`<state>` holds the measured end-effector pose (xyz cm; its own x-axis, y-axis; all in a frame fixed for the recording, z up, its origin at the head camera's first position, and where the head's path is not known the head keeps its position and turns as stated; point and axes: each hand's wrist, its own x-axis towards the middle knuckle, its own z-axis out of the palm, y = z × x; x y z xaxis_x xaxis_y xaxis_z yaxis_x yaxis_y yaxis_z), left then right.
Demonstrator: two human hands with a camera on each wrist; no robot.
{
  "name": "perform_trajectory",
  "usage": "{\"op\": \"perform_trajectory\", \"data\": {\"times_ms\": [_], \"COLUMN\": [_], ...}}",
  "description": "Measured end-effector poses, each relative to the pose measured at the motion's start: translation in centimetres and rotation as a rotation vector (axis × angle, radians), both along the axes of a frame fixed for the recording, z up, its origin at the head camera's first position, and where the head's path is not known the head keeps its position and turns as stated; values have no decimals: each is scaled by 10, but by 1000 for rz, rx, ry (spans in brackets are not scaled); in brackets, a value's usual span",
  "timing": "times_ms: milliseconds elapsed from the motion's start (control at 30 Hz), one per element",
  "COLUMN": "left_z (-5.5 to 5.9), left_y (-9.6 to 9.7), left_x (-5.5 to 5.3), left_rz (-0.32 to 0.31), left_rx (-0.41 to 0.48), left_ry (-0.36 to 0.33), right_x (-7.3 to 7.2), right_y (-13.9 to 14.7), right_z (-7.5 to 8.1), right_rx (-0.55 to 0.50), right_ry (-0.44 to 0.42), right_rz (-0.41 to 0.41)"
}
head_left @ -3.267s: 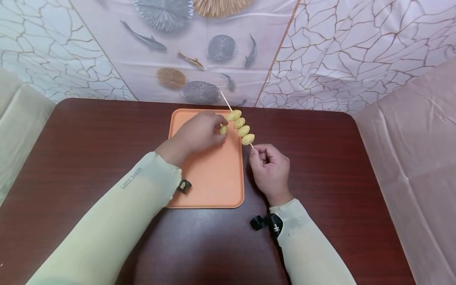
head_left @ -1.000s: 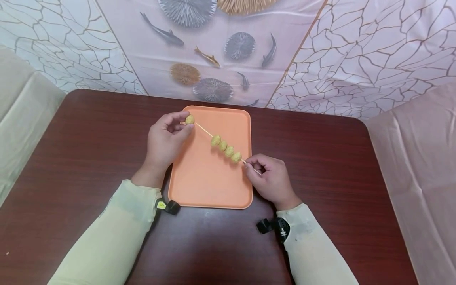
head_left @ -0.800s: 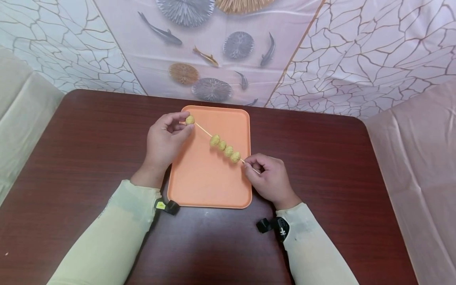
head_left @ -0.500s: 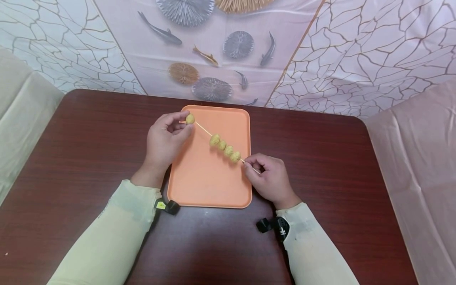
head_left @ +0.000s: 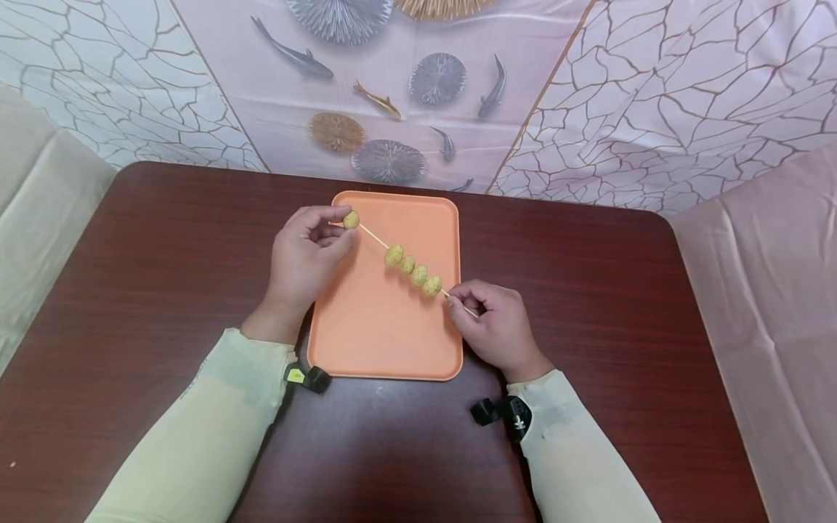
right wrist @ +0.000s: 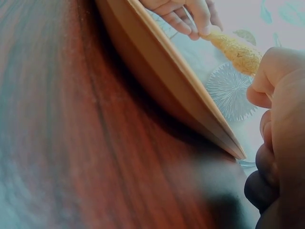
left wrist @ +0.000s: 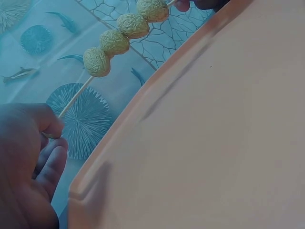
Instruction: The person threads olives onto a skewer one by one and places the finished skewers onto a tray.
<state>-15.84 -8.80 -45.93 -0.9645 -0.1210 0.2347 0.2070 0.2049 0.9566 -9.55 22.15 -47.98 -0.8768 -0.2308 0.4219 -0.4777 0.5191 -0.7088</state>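
My left hand [head_left: 299, 265] pinches a single wrinkled yellow ball [head_left: 351, 219] between thumb and fingers, at the far tip of a thin wooden skewer [head_left: 374, 236]. Several like balls [head_left: 419, 274] sit threaded close together farther down, with bare stick between them and the pinched one. Beyond them, my right hand [head_left: 500, 327] grips the skewer's near end between thumb and curled fingers. The stick slants over an orange tray [head_left: 386, 334]. In the left wrist view the threaded balls [left wrist: 115, 42] show wrinkled skins, and the left fingers [left wrist: 52, 162] largely hide the pinched ball.
The tray lies on a dark red-brown table [head_left: 588, 305], near its back edge. A patterned cloth [head_left: 458, 29] hangs behind. Each wrist wears a small black camera, such as the left wrist camera [head_left: 317, 379].
Earlier my left hand held the loose ball beside the threaded ones while the skewer pointed up and away. Now the skewer points left, with that ball at its tip. The last second shows hardly any motion.
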Motion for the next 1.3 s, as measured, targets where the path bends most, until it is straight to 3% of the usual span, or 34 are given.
{"op": "perform_trajectory", "data": {"times_ms": [200, 700, 1300], "left_z": [0, 4, 4], "left_y": [1, 6, 11], "left_x": [0, 4, 7], "left_rz": [-6, 6, -61], "left_rx": [-44, -272, -293], "left_ry": [39, 91, 157], "right_x": [0, 0, 0], "right_y": [0, 1, 1], "right_z": [0, 2, 1], "right_rx": [-4, -23, -14], "right_ry": [-13, -3, -15], "right_rz": [1, 6, -6]}}
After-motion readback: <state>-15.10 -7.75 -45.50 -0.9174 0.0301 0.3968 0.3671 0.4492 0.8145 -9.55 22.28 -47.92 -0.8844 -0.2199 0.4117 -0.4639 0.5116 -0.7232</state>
